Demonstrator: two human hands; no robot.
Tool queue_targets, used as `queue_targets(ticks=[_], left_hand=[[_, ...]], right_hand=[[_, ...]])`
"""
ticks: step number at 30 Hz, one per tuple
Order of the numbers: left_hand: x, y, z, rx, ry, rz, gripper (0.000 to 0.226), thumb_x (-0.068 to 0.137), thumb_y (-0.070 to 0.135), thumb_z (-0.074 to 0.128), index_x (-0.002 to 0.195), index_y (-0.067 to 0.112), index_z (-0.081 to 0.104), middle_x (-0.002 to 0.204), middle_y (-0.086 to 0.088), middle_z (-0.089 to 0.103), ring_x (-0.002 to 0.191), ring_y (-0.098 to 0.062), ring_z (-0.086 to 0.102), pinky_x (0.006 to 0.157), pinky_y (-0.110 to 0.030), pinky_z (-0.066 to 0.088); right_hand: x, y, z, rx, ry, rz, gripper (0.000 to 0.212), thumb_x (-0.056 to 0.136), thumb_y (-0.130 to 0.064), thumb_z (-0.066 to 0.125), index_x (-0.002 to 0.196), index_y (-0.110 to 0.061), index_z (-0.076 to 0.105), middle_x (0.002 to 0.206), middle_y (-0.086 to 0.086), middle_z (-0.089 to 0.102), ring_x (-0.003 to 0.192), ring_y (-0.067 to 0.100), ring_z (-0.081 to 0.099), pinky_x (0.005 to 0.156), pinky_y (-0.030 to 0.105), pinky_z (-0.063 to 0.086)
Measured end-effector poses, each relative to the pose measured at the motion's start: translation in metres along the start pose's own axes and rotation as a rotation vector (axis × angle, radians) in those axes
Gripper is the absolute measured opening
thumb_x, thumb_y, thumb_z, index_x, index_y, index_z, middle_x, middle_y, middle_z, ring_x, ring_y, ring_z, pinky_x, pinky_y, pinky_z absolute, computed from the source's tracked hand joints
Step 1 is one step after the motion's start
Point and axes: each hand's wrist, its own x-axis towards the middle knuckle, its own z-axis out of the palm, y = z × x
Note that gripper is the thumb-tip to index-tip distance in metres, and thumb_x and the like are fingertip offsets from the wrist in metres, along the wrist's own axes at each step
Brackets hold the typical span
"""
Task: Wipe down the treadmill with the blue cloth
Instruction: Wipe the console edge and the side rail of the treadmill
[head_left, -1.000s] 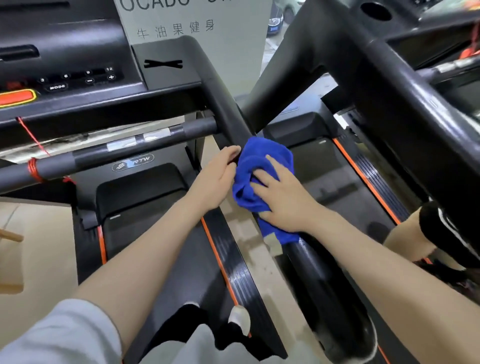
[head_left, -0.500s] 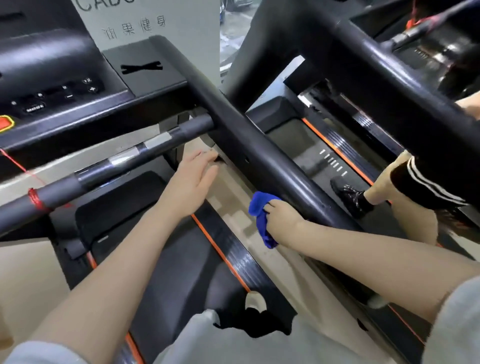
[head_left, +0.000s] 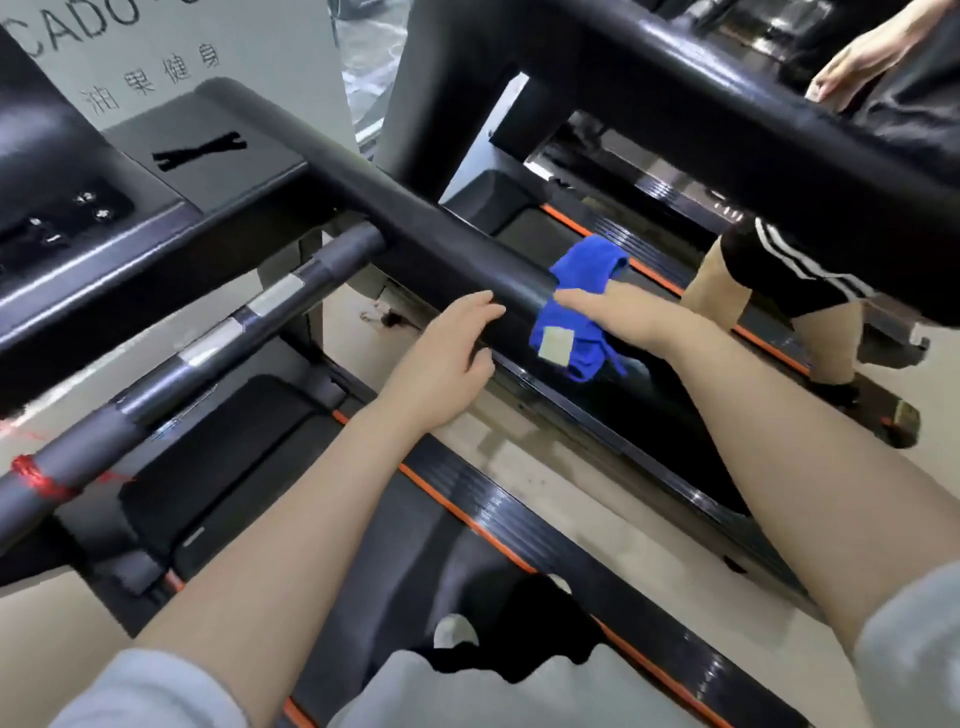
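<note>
The blue cloth (head_left: 581, 283) with a white label is draped over the treadmill's black right handrail (head_left: 441, 244), about halfway along it. My right hand (head_left: 631, 317) lies on the cloth and wraps it round the rail; its fingertips are hidden behind the rail. Just left of the cloth, my left hand (head_left: 449, 358) grips the same handrail, fingers on top and thumb below, without touching the cloth.
The console (head_left: 78, 213) and a grey crossbar (head_left: 208, 338) tied with red string (head_left: 34, 478) are at the left. The belt (head_left: 234, 467) and my shoe (head_left: 457, 631) lie below. Another person's leg (head_left: 722, 291) and hand (head_left: 857, 57) are on the neighbouring treadmill at right.
My right hand has carried the cloth from beneath the handrail up onto its top. My left hand has moved right and taken hold of the rail.
</note>
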Motion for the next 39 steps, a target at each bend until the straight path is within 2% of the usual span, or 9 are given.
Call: queue_targets(ticks=[5,11,19,22,25,28,31,35,39], left_hand=[[0.01,0.015,0.014,0.075,0.013,0.131,0.055,0.091,0.008,0.047,0.142,0.024,0.033,0.156,-0.007,0.016,0.143,-0.02,0.016,0.112,-0.024,0.013],[0.022,0.017,0.041,0.163,-0.027,0.07,0.052,0.096,0.025,0.043,0.145,0.028,0.026,0.158,-0.007,0.003,0.146,-0.02,0.003,0.113,-0.03,0.021],[0.021,0.015,0.037,0.184,-0.012,0.058,0.051,0.095,0.024,0.045,0.143,0.033,0.029,0.158,0.0,0.008,0.146,-0.017,0.007,0.101,-0.034,0.041],[0.022,0.018,0.039,0.159,0.022,0.033,0.048,0.095,0.024,0.047,0.141,0.032,0.035,0.157,0.0,0.012,0.145,-0.017,0.01,0.103,-0.035,0.038],[0.022,0.024,0.043,0.14,0.048,-0.013,0.047,0.094,0.022,0.047,0.139,0.032,0.037,0.157,0.002,0.013,0.145,-0.015,0.012,0.101,-0.035,0.04],[0.021,0.028,0.044,0.14,0.055,-0.061,0.047,0.095,0.021,0.045,0.14,0.032,0.036,0.158,0.004,0.011,0.145,-0.013,0.01,0.103,-0.032,0.036],[0.02,0.032,0.047,0.146,0.063,-0.081,0.049,0.095,0.018,0.044,0.141,0.031,0.035,0.158,0.003,0.01,0.145,-0.013,0.008,0.104,-0.031,0.035],[0.021,0.034,0.051,0.166,0.042,-0.095,0.057,0.092,0.009,0.042,0.145,0.026,0.026,0.158,0.002,0.006,0.146,-0.013,0.005,0.105,-0.029,0.033],[0.022,0.039,0.055,0.187,0.046,-0.14,0.064,0.089,0.005,0.039,0.147,0.02,0.017,0.158,-0.001,0.003,0.146,-0.015,0.005,0.11,-0.03,0.027]], right_hand=[[-0.036,0.024,-0.025,-0.073,-0.123,0.168,0.016,0.088,-0.035,0.059,0.089,-0.019,0.059,0.079,-0.006,0.065,0.08,0.012,0.062,0.072,0.024,0.045],[-0.058,0.036,-0.02,-0.613,0.195,0.119,0.051,0.078,-0.061,0.057,0.059,-0.015,0.045,0.074,-0.001,0.052,0.069,0.024,0.053,0.063,0.033,0.043],[-0.094,0.025,-0.034,-0.147,0.6,-0.271,0.067,0.075,-0.021,0.074,0.128,-0.02,0.033,0.106,-0.016,0.055,0.097,0.014,0.059,0.079,0.03,0.048],[-0.109,0.017,-0.044,-0.13,0.509,-0.513,0.051,0.082,-0.027,0.059,0.131,-0.027,0.044,0.119,-0.03,0.049,0.107,-0.01,0.052,0.092,0.011,0.04],[-0.083,0.023,-0.036,-0.088,0.334,-0.408,0.036,0.086,-0.038,0.051,0.12,-0.031,0.057,0.122,-0.012,0.058,0.113,0.005,0.055,0.096,0.02,0.04],[-0.049,0.038,-0.018,-0.458,0.338,-0.062,0.066,0.089,-0.043,0.052,0.146,-0.028,0.023,0.153,0.007,0.021,0.128,0.03,0.04,0.101,0.043,0.041],[-0.052,0.041,-0.008,-0.483,0.369,-0.283,0.072,0.091,-0.036,0.052,0.149,-0.025,0.01,0.158,0.005,-0.002,0.142,0.029,0.017,0.11,0.043,0.03],[-0.064,0.046,0.005,-0.825,0.253,-0.363,0.09,0.083,-0.057,0.052,0.149,-0.025,-0.001,0.159,0.006,-0.003,0.144,0.028,0.013,0.108,0.046,0.035],[-0.028,0.026,-0.009,-0.473,0.13,-0.2,0.095,0.076,-0.058,0.063,0.149,-0.026,0.012,0.156,0.0,0.017,0.135,0.022,0.035,0.098,0.035,0.04]])
